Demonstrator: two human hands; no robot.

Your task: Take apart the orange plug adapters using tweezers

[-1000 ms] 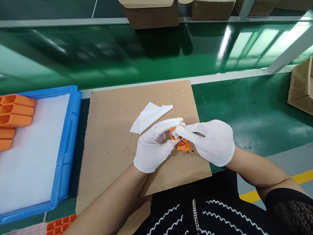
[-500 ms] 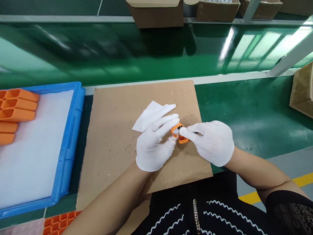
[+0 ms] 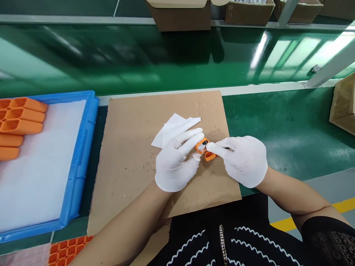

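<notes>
My left hand [image 3: 179, 162], in a white glove, is closed around an orange plastic part [image 3: 210, 156] with open pockets. Something dark and something pale show inside its upper pocket. My right hand [image 3: 240, 159], also gloved in white, is pinched at the part's opening. A thin dark tool shows between its thumb and finger, but its kind is mostly hidden. Both hands are just above a brown cardboard sheet [image 3: 127, 147]. Beyond my left fingers lies a folded white cloth or paper [image 3: 173, 129].
To the left stands a blue tray [image 3: 80, 159] lined with white, holding several orange parts [image 3: 24, 125]. More orange parts [image 3: 66, 252] are at the lower left. Cardboard boxes [image 3: 184, 16] stand on the far shelf, and another box [image 3: 344, 103] is at the right. A metal post [image 3: 327, 66] rises at the right.
The view has shifted slightly. The orange part is turned a little, and my right fingertips have drawn slightly back to the right from its opening. Both hands keep their hold.
</notes>
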